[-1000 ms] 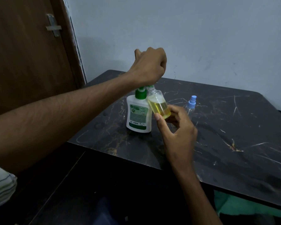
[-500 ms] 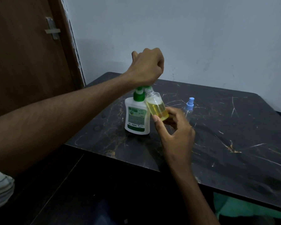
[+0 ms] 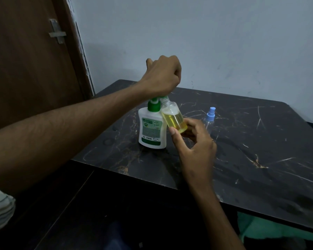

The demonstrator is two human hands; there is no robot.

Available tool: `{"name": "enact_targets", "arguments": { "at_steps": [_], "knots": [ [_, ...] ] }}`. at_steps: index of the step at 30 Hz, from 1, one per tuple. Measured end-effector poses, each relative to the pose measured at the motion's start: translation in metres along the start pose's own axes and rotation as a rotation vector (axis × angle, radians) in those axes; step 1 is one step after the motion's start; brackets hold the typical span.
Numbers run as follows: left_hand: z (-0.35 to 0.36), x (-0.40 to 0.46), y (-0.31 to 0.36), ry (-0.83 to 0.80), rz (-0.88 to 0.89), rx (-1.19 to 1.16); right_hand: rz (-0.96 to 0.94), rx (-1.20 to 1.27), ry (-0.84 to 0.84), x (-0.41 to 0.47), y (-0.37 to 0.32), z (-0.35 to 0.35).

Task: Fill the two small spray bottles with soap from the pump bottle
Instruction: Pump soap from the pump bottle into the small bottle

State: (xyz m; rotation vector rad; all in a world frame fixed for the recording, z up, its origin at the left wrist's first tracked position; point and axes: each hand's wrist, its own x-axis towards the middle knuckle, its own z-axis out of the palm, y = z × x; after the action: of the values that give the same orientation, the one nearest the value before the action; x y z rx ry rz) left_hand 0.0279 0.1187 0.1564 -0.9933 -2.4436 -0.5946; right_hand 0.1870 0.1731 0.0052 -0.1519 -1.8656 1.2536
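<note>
A white pump bottle [image 3: 152, 129] with a green collar stands on the dark marble table [image 3: 260, 150]. My left hand [image 3: 163, 76] is a fist resting on top of its pump head, which it mostly hides. My right hand [image 3: 192, 141] pinches the bottom of a small clear bottle [image 3: 173, 118], uncapped and about half full of yellow soap. That bottle is tilted, with its mouth up against the green nozzle. The second small spray bottle [image 3: 210, 115], clear with a blue spray top, stands upright on the table just behind my right hand.
A brown door [image 3: 29, 69] with a metal latch is at the left, and a pale wall runs behind the table. The table's near edge crosses below my right wrist. Green cloth [image 3: 271, 230] shows under the table at lower right.
Both hands and both bottles keep their positions; only the view has shifted slightly.
</note>
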Motion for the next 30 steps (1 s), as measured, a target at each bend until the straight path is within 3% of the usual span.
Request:
{"name": "enact_targets", "arguments": {
  "at_steps": [30],
  "knots": [
    [-0.0021,0.0023,0.0026,0.044,0.024,-0.02,-0.015,-0.004,-0.005,-0.0008,-0.0012,-0.0004]
  ]
}}
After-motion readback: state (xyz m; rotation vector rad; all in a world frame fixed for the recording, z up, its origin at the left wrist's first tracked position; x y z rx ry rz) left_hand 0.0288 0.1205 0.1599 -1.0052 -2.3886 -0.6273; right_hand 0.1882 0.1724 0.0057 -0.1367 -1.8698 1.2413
